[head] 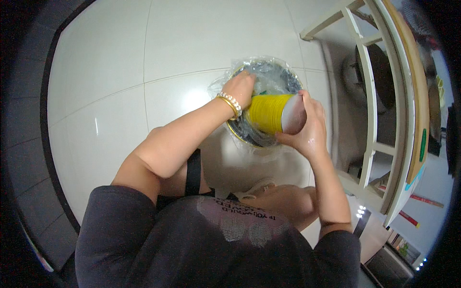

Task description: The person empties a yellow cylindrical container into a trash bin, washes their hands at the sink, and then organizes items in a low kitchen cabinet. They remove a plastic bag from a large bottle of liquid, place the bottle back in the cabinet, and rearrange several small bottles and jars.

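A stack of yellow round pieces [268, 112], perhaps disposable cups or bowls nested together, lies on its side over a round bin lined with a clear plastic bag [284, 73]. My right hand [312, 126] grips the stack's pale open end, thumb below and fingers above. At the stack's other end, my left hand [239, 88] is over the bag with its fingers bent. Its fingertips are partly hidden, so what they hold cannot be told. A clear beaded bracelet and a gold bangle are on the left wrist.
The bin stands on a pale tiled floor [180, 46]. At the right is a white wooden table frame [367, 108] with a dark round object [376, 75] beneath it. A dark border [47, 108] runs along the floor at the left. My knees are close below the bin.
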